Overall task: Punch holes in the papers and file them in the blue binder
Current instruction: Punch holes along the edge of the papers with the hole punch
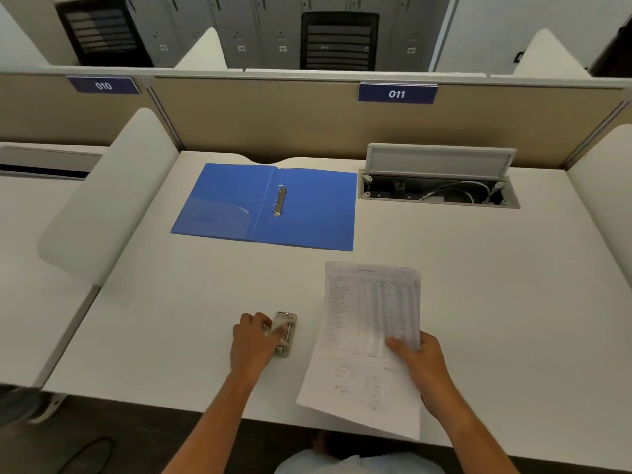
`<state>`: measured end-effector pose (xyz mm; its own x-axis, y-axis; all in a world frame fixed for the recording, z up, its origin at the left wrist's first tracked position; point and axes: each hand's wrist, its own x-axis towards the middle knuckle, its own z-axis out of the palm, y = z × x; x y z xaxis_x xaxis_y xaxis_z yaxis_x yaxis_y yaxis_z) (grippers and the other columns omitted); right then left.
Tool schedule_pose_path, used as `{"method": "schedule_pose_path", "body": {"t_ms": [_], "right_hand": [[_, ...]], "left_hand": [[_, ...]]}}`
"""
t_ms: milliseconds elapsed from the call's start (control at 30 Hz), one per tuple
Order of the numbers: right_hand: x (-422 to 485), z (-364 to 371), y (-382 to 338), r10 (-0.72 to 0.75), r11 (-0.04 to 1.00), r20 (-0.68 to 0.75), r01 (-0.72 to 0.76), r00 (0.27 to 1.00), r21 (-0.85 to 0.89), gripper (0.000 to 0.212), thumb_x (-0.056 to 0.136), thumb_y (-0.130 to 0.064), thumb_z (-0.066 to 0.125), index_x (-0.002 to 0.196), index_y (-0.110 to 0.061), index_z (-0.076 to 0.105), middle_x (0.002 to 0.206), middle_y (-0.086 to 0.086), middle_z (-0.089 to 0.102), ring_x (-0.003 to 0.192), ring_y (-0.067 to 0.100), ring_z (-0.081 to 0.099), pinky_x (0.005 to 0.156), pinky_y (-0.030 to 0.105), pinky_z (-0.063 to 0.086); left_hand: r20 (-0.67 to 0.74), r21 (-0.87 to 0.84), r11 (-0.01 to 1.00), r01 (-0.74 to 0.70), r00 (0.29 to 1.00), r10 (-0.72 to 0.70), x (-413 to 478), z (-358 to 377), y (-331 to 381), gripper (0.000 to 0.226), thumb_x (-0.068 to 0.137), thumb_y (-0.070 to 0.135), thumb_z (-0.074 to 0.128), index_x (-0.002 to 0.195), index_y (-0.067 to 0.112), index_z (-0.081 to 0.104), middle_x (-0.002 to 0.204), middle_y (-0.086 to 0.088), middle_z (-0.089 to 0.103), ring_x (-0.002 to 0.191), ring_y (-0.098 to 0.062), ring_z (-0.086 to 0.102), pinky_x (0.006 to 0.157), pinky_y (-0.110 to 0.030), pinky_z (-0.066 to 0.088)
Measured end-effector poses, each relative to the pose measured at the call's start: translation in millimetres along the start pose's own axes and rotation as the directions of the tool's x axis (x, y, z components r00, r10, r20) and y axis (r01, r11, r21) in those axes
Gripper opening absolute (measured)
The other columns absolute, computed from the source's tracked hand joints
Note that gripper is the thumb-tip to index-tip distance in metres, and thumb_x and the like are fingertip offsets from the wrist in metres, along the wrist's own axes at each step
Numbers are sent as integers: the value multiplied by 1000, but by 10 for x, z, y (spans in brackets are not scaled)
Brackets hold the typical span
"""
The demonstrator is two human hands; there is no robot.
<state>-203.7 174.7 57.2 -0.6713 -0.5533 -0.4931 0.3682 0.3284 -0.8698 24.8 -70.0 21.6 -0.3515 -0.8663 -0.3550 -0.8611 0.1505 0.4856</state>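
1. Head view, your hands: your left hand (254,340) has its fingers curled over the hole punch (285,333), which sits on the desk (478,285) near the front edge. Your right hand (422,364) pinches the papers (369,336) at their right edge, thumb on top and the other fingers hidden underneath.
2. Head view, the papers: the sheaf is raised off the desk and tilted. It is just to the right of the punch and not in it. I see no holes along its left edge, though blur leaves that unsure.
3. Head view, the binder: the blue binder (266,206) lies open and flat further back, left of centre and well apart from the papers. Nothing is filed on its metal rings (280,201). I cannot tell whether they are open or closed.
4. Progress, as I judge it: you are near the start. The binder is laid open and both tools are in hand. You have yet to feed the paper edge into the punch, press it, thread the sheets onto the rings and close the binder.
5. Writing: 2 dark blue signs on the partition read "010" (103,85) and "011" (396,94). The top sheet carries a printed table, too blurred to read. No brand is legible on the punch or the binder.
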Motion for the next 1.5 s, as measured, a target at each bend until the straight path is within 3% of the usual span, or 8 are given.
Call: {"method": "schedule_pose_path", "body": {"t_ms": [133, 233, 300, 467, 667, 767, 1233, 1500], "right_hand": [[-9, 25, -1, -6, 998, 22, 8, 1000, -70, 19, 99, -14, 80, 114, -24, 78, 103, -7, 87, 90, 17, 85, 72, 29, 69], [-30, 20, -54, -26, 994, 34, 30, 999, -108, 20, 99, -15, 80, 118, -22, 78, 102, -7, 87, 91, 16, 84, 74, 29, 69], [-56, 18, -118, -54, 990, 51, 60, 997, -128, 20, 99, -15, 80, 117, -24, 78, 101, -12, 87, 92, 13, 84, 73, 26, 68], [-142, -10, -355, -139, 979, 94, 151, 986, -134, 20, 99, -16, 79, 113, -31, 78, 104, -19, 86, 93, 7, 83, 73, 17, 64], [-196, -102, -565, -208, 963, 106, 222, 972, -155, 14, 98, -20, 81, 107, -30, 81, 102, -14, 87, 89, 12, 84, 70, 22, 66], [-207, -133, -642, -236, 954, 103, 251, 966, -166, 15, 97, -21, 82, 108, -31, 81, 102, -15, 86, 89, 11, 84, 70, 21, 66], [-196, -174, -755, -258, 945, 112, 275, 960, -178, 14, 96, -25, 82, 107, -34, 80, 103, -20, 85, 89, 8, 83, 68, 19, 65], [-169, -230, -751, -186, 968, 99, 200, 978, -153, 20, 94, -23, 85, 113, -25, 80, 106, -12, 86, 90, 15, 85, 71, 26, 68]], "left_hand": [[-11, -263, 965, 8, 1000, -11, -30, 36, 48, 21, 96, 28, 80, 95, 10, 70, 106, -11, 66, 94, -29, 68, 72, -31, 53], [36, -459, 887, 44, 999, -31, -141, -20, 122, 23, 96, 28, 81, 84, 17, 65, 94, -4, 74, 67, -10, 73, 50, -17, 53], [55, -519, 854, 26, 998, 3, -220, -91, 181, 22, 94, 29, 84, 86, 18, 66, 97, 4, 78, 70, -12, 77, 52, -15, 56], [60, -686, 726, -50, 990, 125, -408, -271, 371, 34, 87, 20, 90, 107, 24, 63, 119, 7, 74, 91, -15, 82, 67, -32, 69], [54, -763, 644, -54, 988, 147, -487, -416, 537, 57, 83, 19, 94, 128, 33, 63, 112, 13, 79, 94, -13, 82, 64, -29, 67], [53, -760, 646, -75, 983, 177, -491, -450, 576, 55, 83, 20, 93, 128, 37, 66, 110, 20, 79, 94, -10, 81, 62, -24, 65], [91, -755, 653, -61, 976, 197, -472, -451, 672, 56, 78, 30, 96, 127, 39, 70, 110, 15, 79, 93, -15, 82, 68, -28, 68], [175, -803, 596, 22, 964, 200, -484, -507, 687, 51, 76, 38, 94, 123, 37, 75, 113, 3, 83, 101, -21, 82, 82, -42, 70]]}}
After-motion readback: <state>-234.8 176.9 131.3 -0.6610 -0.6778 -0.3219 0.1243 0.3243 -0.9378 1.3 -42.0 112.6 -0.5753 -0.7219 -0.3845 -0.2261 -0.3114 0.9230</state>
